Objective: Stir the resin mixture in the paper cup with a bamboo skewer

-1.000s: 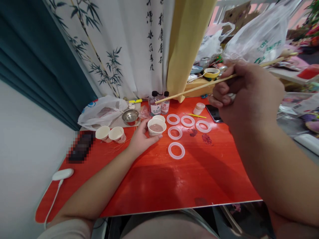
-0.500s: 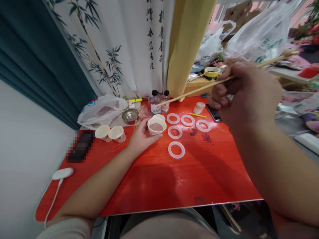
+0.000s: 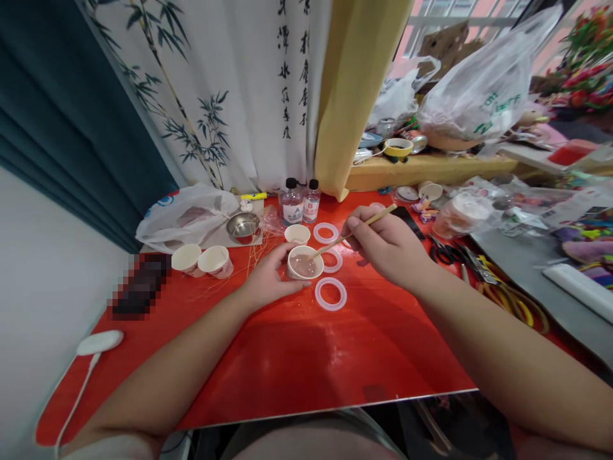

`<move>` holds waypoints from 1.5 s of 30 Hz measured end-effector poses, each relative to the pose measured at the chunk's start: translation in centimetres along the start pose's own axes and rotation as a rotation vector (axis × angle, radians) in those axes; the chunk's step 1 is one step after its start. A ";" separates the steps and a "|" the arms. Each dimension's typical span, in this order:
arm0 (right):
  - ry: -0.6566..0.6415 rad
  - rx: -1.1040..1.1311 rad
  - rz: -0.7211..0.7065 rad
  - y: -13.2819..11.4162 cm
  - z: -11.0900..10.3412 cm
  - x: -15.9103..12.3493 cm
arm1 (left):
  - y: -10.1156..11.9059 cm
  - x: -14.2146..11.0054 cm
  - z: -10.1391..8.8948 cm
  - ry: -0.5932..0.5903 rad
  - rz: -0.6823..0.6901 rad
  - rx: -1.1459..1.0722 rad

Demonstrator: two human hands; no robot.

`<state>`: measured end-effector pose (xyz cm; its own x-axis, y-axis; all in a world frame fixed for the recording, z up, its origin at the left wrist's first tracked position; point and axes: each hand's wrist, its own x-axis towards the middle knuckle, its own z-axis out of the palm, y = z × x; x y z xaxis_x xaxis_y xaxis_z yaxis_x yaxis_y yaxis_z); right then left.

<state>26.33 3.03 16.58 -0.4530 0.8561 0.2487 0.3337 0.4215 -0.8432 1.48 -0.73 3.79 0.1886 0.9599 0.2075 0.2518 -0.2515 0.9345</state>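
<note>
My left hand (image 3: 268,280) is wrapped round a white paper cup (image 3: 305,262) of pinkish-brown liquid that stands on the red table (image 3: 297,345). A thin wooden stick (image 3: 354,231) is pinched in my right hand (image 3: 385,246), and its tip dips into that cup. White silicone ring moulds lie around the cup: one in front (image 3: 330,293), one behind (image 3: 326,232), and another (image 3: 334,260) partly hidden under my right hand. A second small cup (image 3: 297,234) stands just behind the held one.
Two small bottles marked A (image 3: 290,202) and B (image 3: 311,200) stand at the table's back. A steel bowl (image 3: 243,226), a plastic bag (image 3: 186,214) and two paper cups (image 3: 201,260) lie at the left. Scissors (image 3: 450,253), bags and clutter crowd the right. A white cabled device (image 3: 99,341) rests near left.
My right hand has come down from close to the camera to the table, and the stick's tip is now in the cup. The left hand still holds the cup.
</note>
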 end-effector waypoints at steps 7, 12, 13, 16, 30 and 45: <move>-0.021 0.060 0.016 1.4 0.6 -0.9 | 0.0 0.2 0.1 -0.031 -0.006 -0.005; -0.046 0.010 -0.022 1.3 0.9 -1.4 | -0.5 0.2 0.1 -0.055 0.001 0.011; -0.045 0.005 -0.031 1.3 0.9 -1.5 | -0.7 0.2 0.1 -0.056 0.000 0.016; -0.014 0.009 -0.054 1.1 1.1 -1.7 | -1.1 0.2 0.1 -0.057 -0.001 0.016; -0.001 0.017 -0.035 1.4 1.8 -2.2 | -1.8 0.2 0.4 -0.037 -0.007 -0.058; 0.024 -0.008 -0.019 2.1 2.2 -2.6 | -2.5 0.1 0.6 -0.032 0.027 0.003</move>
<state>26.42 1.10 13.11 -0.4396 0.8549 0.2757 0.3323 0.4399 -0.8343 1.43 -0.07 1.35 0.2261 0.9481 0.2236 0.2486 -0.2781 0.9278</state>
